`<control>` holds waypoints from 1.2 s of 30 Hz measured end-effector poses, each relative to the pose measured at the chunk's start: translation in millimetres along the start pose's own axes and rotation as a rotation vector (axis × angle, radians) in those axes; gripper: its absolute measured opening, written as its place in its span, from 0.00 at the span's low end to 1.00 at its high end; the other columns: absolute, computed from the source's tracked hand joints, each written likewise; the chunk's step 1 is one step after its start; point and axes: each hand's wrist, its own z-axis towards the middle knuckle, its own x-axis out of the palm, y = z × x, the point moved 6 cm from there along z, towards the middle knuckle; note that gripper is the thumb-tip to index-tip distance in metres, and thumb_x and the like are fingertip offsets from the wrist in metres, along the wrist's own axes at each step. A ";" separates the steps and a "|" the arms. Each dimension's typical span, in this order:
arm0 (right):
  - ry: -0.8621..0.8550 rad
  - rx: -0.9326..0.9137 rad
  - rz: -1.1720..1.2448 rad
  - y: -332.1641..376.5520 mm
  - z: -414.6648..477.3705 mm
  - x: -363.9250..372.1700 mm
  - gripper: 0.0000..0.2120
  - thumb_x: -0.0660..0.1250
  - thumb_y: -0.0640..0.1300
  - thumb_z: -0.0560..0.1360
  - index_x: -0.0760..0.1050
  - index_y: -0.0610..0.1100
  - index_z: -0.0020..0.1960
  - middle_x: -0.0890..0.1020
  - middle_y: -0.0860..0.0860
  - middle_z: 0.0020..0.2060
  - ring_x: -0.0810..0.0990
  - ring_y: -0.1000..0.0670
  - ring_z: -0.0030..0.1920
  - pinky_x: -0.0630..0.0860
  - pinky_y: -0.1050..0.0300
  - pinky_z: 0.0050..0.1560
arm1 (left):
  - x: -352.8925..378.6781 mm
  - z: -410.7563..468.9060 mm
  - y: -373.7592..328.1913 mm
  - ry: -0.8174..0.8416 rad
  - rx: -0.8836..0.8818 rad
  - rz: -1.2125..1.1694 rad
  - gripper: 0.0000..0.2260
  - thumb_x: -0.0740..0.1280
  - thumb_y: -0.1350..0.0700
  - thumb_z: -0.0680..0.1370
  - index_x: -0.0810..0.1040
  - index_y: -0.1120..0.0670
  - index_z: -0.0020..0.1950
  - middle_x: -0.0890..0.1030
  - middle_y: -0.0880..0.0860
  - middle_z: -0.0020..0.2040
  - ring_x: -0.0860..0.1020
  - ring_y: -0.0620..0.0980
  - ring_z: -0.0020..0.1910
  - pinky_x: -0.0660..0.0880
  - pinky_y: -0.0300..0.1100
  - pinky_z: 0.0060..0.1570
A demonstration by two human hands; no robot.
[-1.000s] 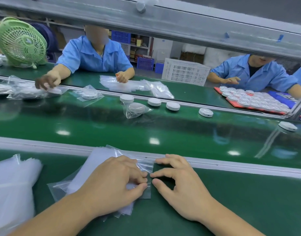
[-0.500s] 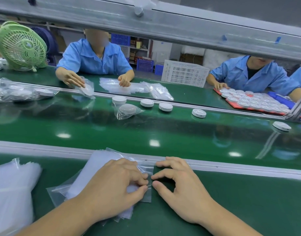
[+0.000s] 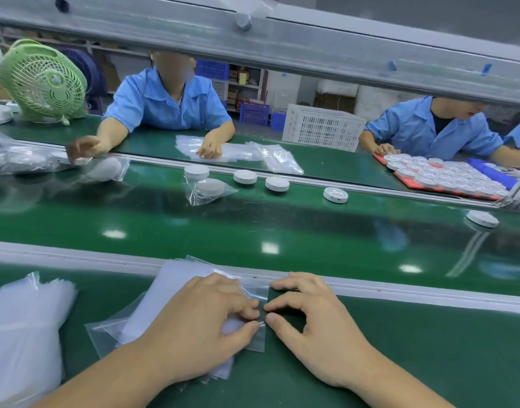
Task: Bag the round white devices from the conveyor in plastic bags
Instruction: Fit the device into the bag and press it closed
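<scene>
A stack of clear plastic bags (image 3: 176,281) lies on the green bench in front of me. My left hand (image 3: 200,325) rests on the stack and pinches the top bag's right edge between thumb and forefinger. My right hand (image 3: 317,328) meets it there, its thumb and forefinger tips pinching the same edge. On the conveyor (image 3: 252,225) beyond, round white devices lie loose along the far side: one (image 3: 245,176), another (image 3: 277,183), a third (image 3: 335,194) and one farther right (image 3: 482,218). A bagged device (image 3: 208,187) lies next to an unbagged one (image 3: 196,171).
A second pile of bags (image 3: 23,319) lies at my left. Two people in blue shirts work across the belt, one handling a bagged device (image 3: 105,169). A red tray of devices (image 3: 447,175), a white crate (image 3: 323,126), a green fan (image 3: 42,81) and an overhead rail (image 3: 311,45) stand around.
My hands have stayed at the bag's edge. The devices on the belt have drifted left. The person opposite has moved a bagged device down onto the belt.
</scene>
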 end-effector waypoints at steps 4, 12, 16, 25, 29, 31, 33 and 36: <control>0.000 -0.002 0.004 -1.0 1.1 0.7 0.17 0.60 0.68 0.74 0.81 0.65 0.54 0.71 0.75 0.62 0.58 0.67 0.74 0.61 0.62 0.73 | 0.7 0.8 0.4 -0.006 0.006 0.015 0.18 0.58 0.32 0.74 0.82 0.36 0.53 0.78 0.27 0.54 0.68 0.32 0.64 0.63 0.34 0.65; -0.008 -0.009 0.012 0.1 0.9 -0.5 0.17 0.60 0.68 0.74 0.82 0.64 0.54 0.71 0.77 0.61 0.60 0.67 0.73 0.61 0.62 0.73 | 0.6 0.4 0.4 -0.003 0.003 0.010 0.18 0.58 0.32 0.74 0.82 0.36 0.54 0.77 0.27 0.55 0.67 0.33 0.65 0.63 0.36 0.66; 0.000 -0.003 0.011 -1.0 2.2 0.4 0.17 0.60 0.68 0.73 0.82 0.65 0.54 0.72 0.74 0.62 0.61 0.67 0.73 0.61 0.62 0.72 | 1.8 1.1 2.0 -0.012 0.008 0.015 0.17 0.59 0.32 0.74 0.82 0.36 0.53 0.77 0.27 0.55 0.68 0.32 0.64 0.63 0.34 0.65; -0.011 -0.020 0.012 1.1 0.4 -2.2 0.15 0.61 0.68 0.74 0.82 0.65 0.54 0.71 0.77 0.62 0.62 0.66 0.72 0.61 0.64 0.71 | 1.7 -1.1 1.6 -0.019 -0.001 0.004 0.17 0.59 0.32 0.74 0.81 0.35 0.55 0.77 0.27 0.56 0.65 0.30 0.66 0.60 0.32 0.66; -0.009 -0.012 0.008 -0.9 0.8 -1.0 0.15 0.61 0.68 0.74 0.81 0.65 0.54 0.72 0.76 0.61 0.62 0.67 0.72 0.61 0.64 0.72 | 1.4 -0.4 1.4 -0.017 0.009 0.019 0.18 0.58 0.32 0.74 0.81 0.36 0.54 0.78 0.28 0.55 0.66 0.31 0.65 0.61 0.32 0.65; -0.009 -0.011 0.008 -1.3 0.0 -0.9 0.16 0.61 0.67 0.74 0.82 0.65 0.54 0.72 0.77 0.61 0.61 0.67 0.72 0.61 0.64 0.72 | 1.4 -1.4 0.8 -0.019 0.011 0.020 0.18 0.58 0.32 0.74 0.81 0.36 0.55 0.78 0.29 0.55 0.67 0.32 0.65 0.62 0.33 0.65; -0.017 -0.016 0.007 -0.3 -0.2 -2.2 0.16 0.61 0.68 0.74 0.82 0.65 0.54 0.70 0.78 0.62 0.61 0.66 0.72 0.61 0.64 0.71 | 0.7 -1.9 0.2 -0.026 0.007 0.015 0.18 0.58 0.32 0.74 0.81 0.36 0.55 0.78 0.29 0.55 0.67 0.32 0.65 0.61 0.33 0.66; -0.019 -0.016 0.004 0.7 0.2 -2.4 0.16 0.60 0.68 0.74 0.82 0.65 0.54 0.70 0.78 0.62 0.61 0.67 0.72 0.60 0.66 0.71 | 0.3 -2.4 0.5 -0.024 0.005 0.005 0.18 0.58 0.32 0.75 0.81 0.36 0.56 0.77 0.29 0.57 0.67 0.32 0.65 0.60 0.32 0.66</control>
